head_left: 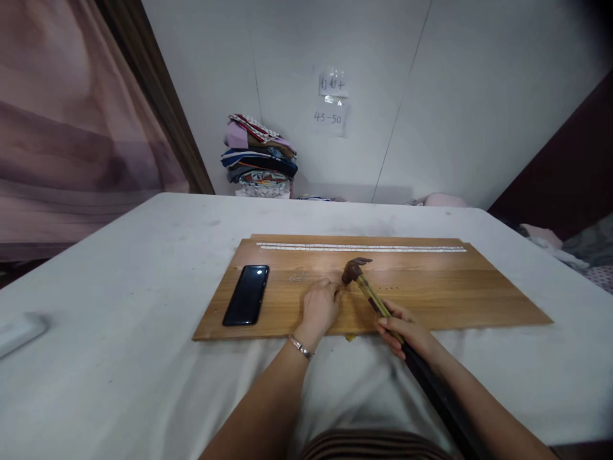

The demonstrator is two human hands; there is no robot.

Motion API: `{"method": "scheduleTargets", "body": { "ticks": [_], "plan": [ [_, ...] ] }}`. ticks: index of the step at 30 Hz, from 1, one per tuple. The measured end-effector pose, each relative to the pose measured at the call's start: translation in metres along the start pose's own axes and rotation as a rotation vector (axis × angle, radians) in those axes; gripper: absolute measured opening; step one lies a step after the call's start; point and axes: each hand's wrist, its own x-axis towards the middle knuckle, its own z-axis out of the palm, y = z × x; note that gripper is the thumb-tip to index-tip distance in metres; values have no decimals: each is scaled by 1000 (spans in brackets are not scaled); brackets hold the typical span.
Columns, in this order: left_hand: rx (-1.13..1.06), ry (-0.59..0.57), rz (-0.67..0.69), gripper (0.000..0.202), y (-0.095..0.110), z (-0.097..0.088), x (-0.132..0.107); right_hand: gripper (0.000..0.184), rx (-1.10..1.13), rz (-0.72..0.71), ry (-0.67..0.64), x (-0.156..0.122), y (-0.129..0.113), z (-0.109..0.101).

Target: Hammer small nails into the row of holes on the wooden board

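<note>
A wooden board [431,294] lies on a white-covered table [119,268]. My right hand [402,332] is closed round the yellow-and-black handle of a claw hammer [357,271], whose head hovers just above the board's middle. My left hand [320,306] rests on the board right beside the hammer head, fingers pinched together on something too small to make out. A few loose nails [297,276] lie on the board just left of that hand. A row of small dots [390,288] runs along the board to the right of the hammer head.
A black phone [246,294] lies on the board's left end. A white tape strip [361,246] runs along the board's far edge. Folded clothes [260,158] are stacked against the wall behind. A white object [19,332] sits at the table's left edge.
</note>
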Motion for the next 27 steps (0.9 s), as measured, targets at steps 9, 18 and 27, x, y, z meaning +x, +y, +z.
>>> {"method": "scheduleTargets", "body": {
  "ticks": [9,18,27],
  "plan": [
    [13,12,17,22,1,-3,0,42,23,-16,37,-13,4,-1],
    [4,8,5,23,-1,0,0,38,17,-8,2,-4,7,0],
    [15,11,16,22,1,-4,-2,36,21,-11,-2,-13,2,-3]
  ]
}}
